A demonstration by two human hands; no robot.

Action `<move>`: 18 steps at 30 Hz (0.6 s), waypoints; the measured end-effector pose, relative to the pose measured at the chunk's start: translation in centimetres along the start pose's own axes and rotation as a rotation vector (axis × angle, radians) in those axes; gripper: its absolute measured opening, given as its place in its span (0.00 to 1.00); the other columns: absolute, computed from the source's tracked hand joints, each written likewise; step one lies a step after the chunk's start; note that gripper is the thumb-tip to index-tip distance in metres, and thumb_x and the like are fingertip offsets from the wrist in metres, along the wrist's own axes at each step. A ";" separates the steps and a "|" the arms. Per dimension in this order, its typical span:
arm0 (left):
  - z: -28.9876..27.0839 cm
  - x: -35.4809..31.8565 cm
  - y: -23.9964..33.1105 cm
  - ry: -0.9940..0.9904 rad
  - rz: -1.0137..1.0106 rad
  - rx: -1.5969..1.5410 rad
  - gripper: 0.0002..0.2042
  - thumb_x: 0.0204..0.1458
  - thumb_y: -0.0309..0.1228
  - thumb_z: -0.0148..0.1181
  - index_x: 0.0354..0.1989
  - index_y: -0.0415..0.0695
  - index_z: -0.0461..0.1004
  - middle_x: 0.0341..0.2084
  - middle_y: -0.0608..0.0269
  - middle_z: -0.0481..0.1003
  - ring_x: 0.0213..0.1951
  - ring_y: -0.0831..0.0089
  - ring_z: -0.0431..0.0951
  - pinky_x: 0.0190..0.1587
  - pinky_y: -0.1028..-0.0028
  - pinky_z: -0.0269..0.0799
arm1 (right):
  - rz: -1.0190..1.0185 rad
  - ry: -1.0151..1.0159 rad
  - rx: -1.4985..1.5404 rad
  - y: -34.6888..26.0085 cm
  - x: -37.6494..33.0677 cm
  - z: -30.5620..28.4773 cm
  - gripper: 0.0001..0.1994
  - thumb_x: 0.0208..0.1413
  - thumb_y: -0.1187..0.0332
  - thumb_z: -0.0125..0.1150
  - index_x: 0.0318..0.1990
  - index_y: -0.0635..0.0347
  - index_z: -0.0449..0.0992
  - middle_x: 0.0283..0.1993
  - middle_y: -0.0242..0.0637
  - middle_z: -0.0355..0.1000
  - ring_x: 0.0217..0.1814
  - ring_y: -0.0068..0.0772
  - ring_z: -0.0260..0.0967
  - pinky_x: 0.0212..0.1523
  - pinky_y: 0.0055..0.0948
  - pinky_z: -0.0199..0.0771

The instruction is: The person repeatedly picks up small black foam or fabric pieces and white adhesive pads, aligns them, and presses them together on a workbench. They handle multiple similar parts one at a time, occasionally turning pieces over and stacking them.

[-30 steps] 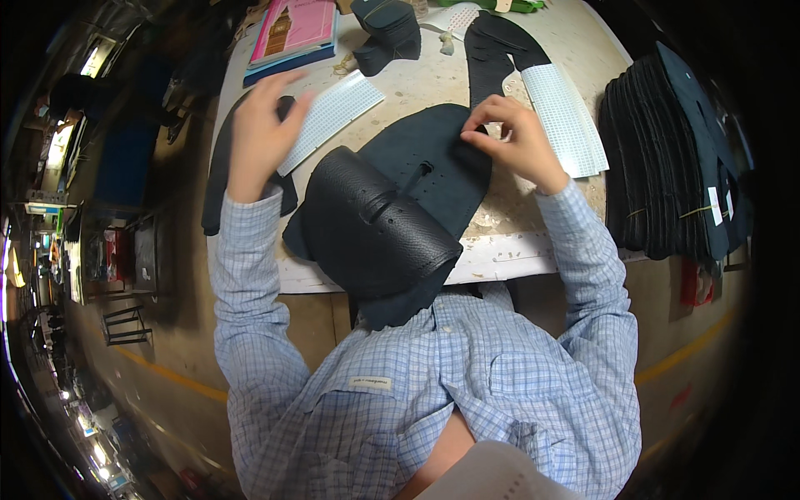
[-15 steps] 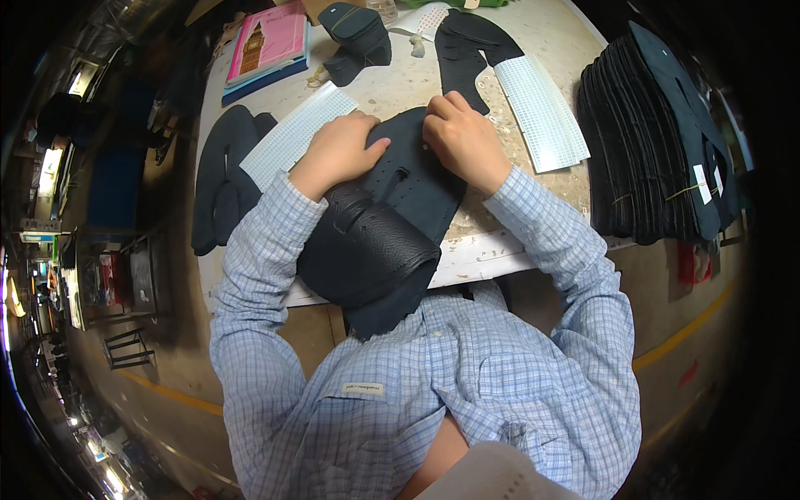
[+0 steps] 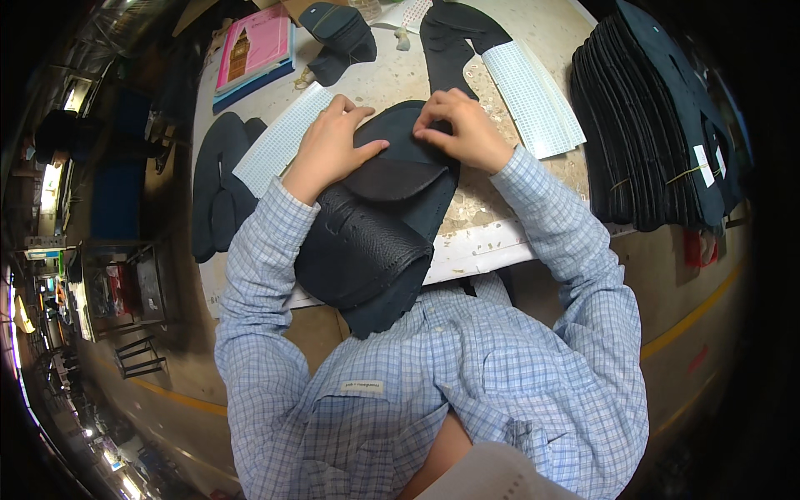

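Observation:
A black leather piece (image 3: pixel 367 229) with a textured, rolled-over section lies across the table's near edge, its lower end hanging toward my shirt. On its far part, a smooth dark flap (image 3: pixel 397 178) with a curved edge is folded toward me. My left hand (image 3: pixel 329 142) rests along the left side of this far part, fingers apart and thumb reaching over the leather. At the upper right of the same piece, my right hand (image 3: pixel 462 129) is curled with thumb and forefinger tips together. Whatever is between those tips is too small to make out.
White patterned strips lie at left (image 3: pixel 283 142) and right (image 3: pixel 537 100). Dark cut pieces (image 3: pixel 223 192) sit at far left, another (image 3: pixel 458 42) beyond my right hand. A tall stack of dark pieces (image 3: pixel 625 133) stands at right. Behind are a pink book (image 3: pixel 254 50) and a small dark bundle (image 3: pixel 337 37).
The smooth flap has come over toward me and covers the slot that showed before. My left fingers have lifted and spread; my right hand has turned so its thumb shows.

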State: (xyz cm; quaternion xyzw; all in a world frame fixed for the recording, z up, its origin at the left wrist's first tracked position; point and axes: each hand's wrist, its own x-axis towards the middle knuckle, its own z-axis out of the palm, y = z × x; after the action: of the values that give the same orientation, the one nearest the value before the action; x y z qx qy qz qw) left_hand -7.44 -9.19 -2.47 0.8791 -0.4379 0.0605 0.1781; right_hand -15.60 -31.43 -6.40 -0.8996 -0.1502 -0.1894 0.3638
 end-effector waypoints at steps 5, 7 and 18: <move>0.2 0.1 -1.0 -0.112 0.037 -0.036 0.22 0.45 0.40 0.70 0.47 0.43 0.78 0.36 0.58 0.73 0.37 0.63 0.76 0.43 0.70 0.73 | -0.048 0.067 -0.235 -0.8 0.1 0.9 0.06 0.47 0.68 0.66 0.32 0.57 0.79 0.37 0.33 0.70 0.44 0.37 0.68 0.45 0.33 0.72; 0.1 0.2 -1.2 -0.152 -0.009 -0.113 0.22 0.45 0.41 0.69 0.45 0.40 0.78 0.38 0.54 0.73 0.41 0.59 0.76 0.47 0.67 0.72 | 0.001 0.148 -0.202 -0.4 0.5 0.3 0.06 0.47 0.69 0.66 0.32 0.56 0.79 0.36 0.34 0.70 0.44 0.37 0.68 0.44 0.32 0.72; -0.5 0.9 -1.5 -0.227 -0.073 -0.853 0.14 0.55 0.35 0.61 0.46 0.42 0.73 0.33 0.63 0.76 0.37 0.76 0.74 0.43 0.77 0.69 | 0.268 0.293 0.040 2.0 0.9 -1.9 0.17 0.49 0.72 0.65 0.48 0.48 0.78 0.31 0.22 0.75 0.31 0.14 0.69 0.27 0.18 0.66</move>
State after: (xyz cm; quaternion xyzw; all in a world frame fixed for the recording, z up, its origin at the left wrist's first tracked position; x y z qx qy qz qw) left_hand -5.73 -8.86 -2.20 0.7428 -0.4092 -0.2291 0.4778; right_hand -14.41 -34.02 -5.91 -0.8669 0.0217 -0.2653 0.4214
